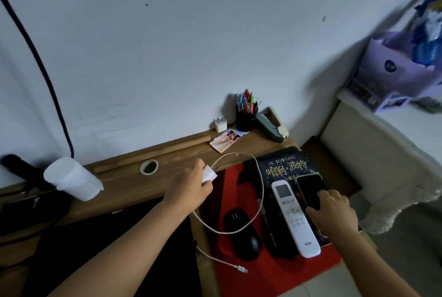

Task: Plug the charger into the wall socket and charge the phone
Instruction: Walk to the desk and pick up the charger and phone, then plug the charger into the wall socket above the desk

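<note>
The left hand (191, 186) has its fingers closed around a white charger (209, 174) above the wooden table (134, 184), prongs pointing toward one o'clock. Its white cable (260, 191) loops over the red cloth (275, 270), with the free plug lying at six o'clock. The right hand (334, 213) rests loosely spread, fingertips touching the dark phone (311, 189), gripping nothing. The phone lies on a book (284, 165) printed "J.K. ROWLING", at three o'clock from the charger, just beside a white remote (295, 217).

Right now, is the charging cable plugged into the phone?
No. The cable's free plug lies loose near the desk's front edge, apart from the phone, which sits dark under the right hand.
</note>
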Tool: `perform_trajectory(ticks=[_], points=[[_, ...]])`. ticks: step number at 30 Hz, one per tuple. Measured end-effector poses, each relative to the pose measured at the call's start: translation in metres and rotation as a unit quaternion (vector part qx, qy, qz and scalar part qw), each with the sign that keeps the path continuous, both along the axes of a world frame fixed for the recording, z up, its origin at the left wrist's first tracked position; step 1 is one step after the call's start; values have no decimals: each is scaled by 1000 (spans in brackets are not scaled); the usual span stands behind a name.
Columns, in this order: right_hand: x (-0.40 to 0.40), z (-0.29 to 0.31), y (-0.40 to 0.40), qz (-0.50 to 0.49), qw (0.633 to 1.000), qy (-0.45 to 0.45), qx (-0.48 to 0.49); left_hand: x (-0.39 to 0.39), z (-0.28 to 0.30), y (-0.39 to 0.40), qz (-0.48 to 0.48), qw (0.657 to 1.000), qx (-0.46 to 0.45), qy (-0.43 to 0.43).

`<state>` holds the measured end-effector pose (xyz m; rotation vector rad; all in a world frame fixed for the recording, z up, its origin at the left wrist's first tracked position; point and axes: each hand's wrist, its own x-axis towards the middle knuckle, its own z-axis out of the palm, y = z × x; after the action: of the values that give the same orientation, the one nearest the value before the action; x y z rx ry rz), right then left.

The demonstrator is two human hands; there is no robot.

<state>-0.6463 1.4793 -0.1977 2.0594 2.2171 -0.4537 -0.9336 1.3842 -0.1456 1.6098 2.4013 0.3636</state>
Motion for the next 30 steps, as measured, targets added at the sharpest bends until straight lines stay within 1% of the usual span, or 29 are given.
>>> perform_trajectory(ticks=[2, 5, 12, 17, 20, 22, 24, 30], points=[[4, -5, -5, -12, 1000, 7, -18, 7, 0, 2, -9, 1000, -6, 10], [8, -9, -10, -26, 999, 22, -18, 19, 1, 6, -24, 999, -9, 24], [12, -14, -10, -62, 995, 65, -36, 37, 1, 6, -47, 998, -25, 12], [12, -8, -3, -104, 988, 106, -39, 35, 2, 4, -37, 999, -37, 15], [4, -5, -4, -117, 981, 154, -3, 23, 2, 0, -6, 999, -38, 17], [-7, -1, -5, -97, 979, 178, 20, 13, 1, -3, 17, 999, -40, 16], [-25, 7, -5, -56, 980, 189, 30, 0, 0, -6, 49, 998, -34, 17], [-99, 18, -14, 69, 978, 199, 6, -43, -8, -24, 136, 990, -21, 44]])
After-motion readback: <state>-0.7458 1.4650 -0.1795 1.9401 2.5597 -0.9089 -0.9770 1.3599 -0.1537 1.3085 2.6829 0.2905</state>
